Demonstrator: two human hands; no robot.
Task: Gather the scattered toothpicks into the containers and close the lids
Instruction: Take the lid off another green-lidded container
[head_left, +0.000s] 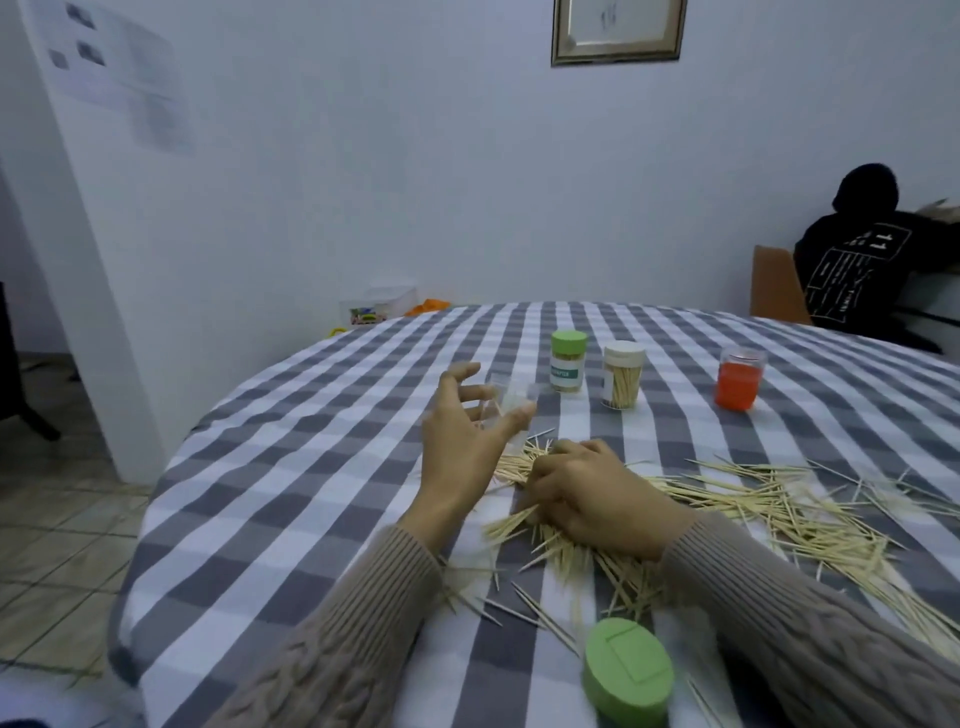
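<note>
Gripping toothpicks (727, 499) w/ right hand (587, 493); left hand (462, 436) seemingly open by clear container (511, 405).

Dim cool even light, soft shadows, blurred and curved edges

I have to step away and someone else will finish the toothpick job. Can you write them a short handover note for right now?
Left hand: fingers spread around the clear empty container, which looks blurred; grip uncertain.
Right hand: curled on a bunch from the toothpick pile spread across the checked tablecloth.
Done: green-lidded jar and white-lidded jar stand capped at the back. Orange jar stands to their right.
Left: load the clear container, gather the remaining pile, then fit the loose green lid lying near the table edge.
</note>
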